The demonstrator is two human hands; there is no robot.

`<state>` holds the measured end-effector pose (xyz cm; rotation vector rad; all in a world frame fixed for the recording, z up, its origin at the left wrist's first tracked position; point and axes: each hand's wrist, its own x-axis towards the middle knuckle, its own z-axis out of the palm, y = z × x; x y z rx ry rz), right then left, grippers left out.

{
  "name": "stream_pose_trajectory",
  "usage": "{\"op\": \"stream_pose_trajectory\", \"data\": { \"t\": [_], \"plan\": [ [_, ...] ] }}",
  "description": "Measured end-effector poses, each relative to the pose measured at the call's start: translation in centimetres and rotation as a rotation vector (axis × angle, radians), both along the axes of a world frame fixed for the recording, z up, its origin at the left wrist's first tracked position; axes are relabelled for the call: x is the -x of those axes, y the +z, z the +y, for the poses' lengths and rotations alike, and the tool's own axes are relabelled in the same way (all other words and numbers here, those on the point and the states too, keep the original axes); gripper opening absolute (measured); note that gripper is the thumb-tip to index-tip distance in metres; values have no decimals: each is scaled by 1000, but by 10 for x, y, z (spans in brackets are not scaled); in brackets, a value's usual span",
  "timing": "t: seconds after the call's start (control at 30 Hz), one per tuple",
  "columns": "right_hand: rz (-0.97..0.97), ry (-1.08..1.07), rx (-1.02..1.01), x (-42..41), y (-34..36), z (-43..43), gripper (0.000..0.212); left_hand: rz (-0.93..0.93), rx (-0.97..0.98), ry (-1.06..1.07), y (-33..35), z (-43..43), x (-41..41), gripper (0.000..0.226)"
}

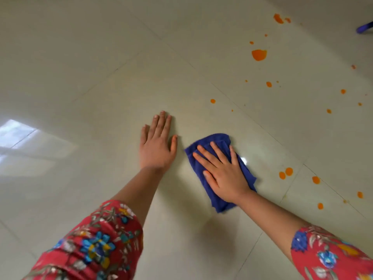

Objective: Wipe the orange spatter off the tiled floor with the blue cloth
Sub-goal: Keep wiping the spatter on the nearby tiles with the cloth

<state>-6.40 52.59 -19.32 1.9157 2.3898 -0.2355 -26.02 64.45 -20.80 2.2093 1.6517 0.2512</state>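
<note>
The blue cloth [214, 142] lies crumpled on the pale tiled floor [101, 67] in the middle of the view. My right hand [223, 171] presses flat on it with straight, spread fingers. Just left of the cloth, my left hand [156, 145] rests flat on the bare tile, palm down. Orange spatter is scattered to the right: a large blot [259, 54] far up, two drops [285, 173] just right of the cloth, and several smaller dots between and beyond them.
A blue-violet object [364, 27] pokes in at the upper right edge, near more orange marks [278, 18]. A bright window reflection [18, 136] glares on the tiles at the left. Grout lines cross the floor diagonally.
</note>
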Motion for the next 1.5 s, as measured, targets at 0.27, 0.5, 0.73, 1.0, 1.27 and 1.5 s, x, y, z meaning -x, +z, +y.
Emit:
{"op": "stream_pose_trajectory", "data": {
  "t": [0.27,0.5,0.73,1.0,1.27,1.5],
  "plan": [
    [54,-926,-30,-64,-2,105,53,42,23,21,3,-1,-4,63],
    [-8,-421,12,-63,2,19,55,36,28,20,5,-1,-3,62],
    [44,-845,-25,-89,-1,143,54,33,19,26,3,-1,-4,63],
    [14,-325,21,-85,3,71,53,34,26,23,5,-2,-5,62],
    [41,-184,-27,4,0,142,54,21,11,26,4,0,-3,64],
    [-49,-339,-27,-91,-2,49,56,28,9,14,6,-2,-2,66]
  ]
}}
